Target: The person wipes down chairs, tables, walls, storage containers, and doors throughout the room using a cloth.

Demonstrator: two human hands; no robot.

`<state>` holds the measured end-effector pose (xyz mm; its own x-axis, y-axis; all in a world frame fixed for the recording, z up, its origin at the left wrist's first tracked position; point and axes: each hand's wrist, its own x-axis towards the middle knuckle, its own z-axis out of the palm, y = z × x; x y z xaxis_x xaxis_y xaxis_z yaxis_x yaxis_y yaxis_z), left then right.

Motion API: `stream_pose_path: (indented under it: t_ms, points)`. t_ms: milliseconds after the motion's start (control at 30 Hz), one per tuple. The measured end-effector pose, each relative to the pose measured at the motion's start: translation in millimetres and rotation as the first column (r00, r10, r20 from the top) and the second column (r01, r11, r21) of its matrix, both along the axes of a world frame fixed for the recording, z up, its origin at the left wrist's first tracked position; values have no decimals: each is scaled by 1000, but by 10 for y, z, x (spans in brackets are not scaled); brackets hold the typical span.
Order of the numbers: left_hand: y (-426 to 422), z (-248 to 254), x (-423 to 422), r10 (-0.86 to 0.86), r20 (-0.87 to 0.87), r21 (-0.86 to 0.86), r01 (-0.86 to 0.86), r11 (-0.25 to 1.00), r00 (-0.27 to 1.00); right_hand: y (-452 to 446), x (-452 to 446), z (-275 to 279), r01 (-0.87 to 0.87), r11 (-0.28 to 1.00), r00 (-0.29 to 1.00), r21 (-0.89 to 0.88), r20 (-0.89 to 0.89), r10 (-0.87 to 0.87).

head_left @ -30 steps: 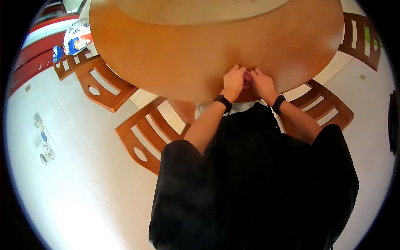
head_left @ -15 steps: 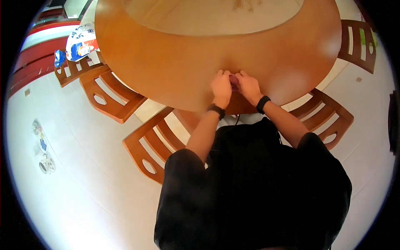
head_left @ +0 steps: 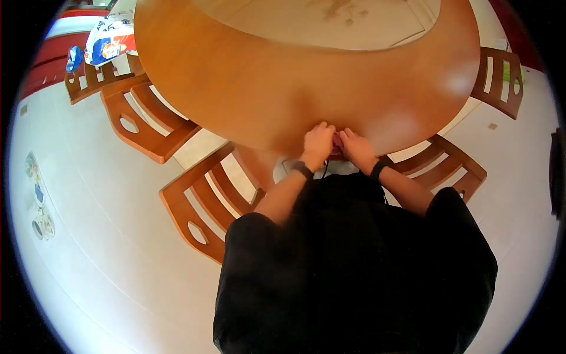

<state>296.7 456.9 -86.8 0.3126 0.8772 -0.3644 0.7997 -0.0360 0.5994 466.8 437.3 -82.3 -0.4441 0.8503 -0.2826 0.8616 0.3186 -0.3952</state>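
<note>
A small dark pink item (head_left: 338, 142), perhaps a cloth, is pinched between my two hands at the near edge of the wooden table (head_left: 247, 82). My left hand (head_left: 319, 143) grips its left side with bent fingers. On its right side my right hand (head_left: 357, 148) is closed in the same way. Both hands are close together over the table's rim, and each wrist wears a black band. Most of the pink item is hidden by my fingers.
Wooden chairs stand around the table, one near left (head_left: 206, 197), one near right (head_left: 442, 168), others farther off. A printed plastic bag (head_left: 112, 44) rests by the far left chair. The table's centre is a pale oval panel (head_left: 318, 23).
Both hands, still closed on the pink item, have moved a little toward my body and the table's near edge. The view has also shifted slightly.
</note>
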Motion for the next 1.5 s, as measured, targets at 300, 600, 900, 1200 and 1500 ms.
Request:
stream_pose_path:
  t_ms: [300, 600, 900, 1200, 1500]
  points:
    - [428, 10, -731, 389, -82, 109, -379, 919, 918, 872, -802, -113, 13, 995, 975, 101, -223, 10]
    - [1372, -51, 386, 311, 38, 343, -305, 888, 949, 1580, 88, -220, 347, 910, 937, 227, -60, -343]
    - [1022, -239, 1421, -28, 46, 224, 17, 974, 999, 814, 1241, -163, 432, 861, 896, 267, -13, -445]
    - [8, 69, 622, -46, 12, 25, 46, 999, 999, 115, 712, 59, 236, 971, 959, -32, -152, -238]
    - [159, 84, -39, 325, -279, 85, -314, 946, 904, 597, -184, -247, 100, 993, 955, 61, -287, -78]
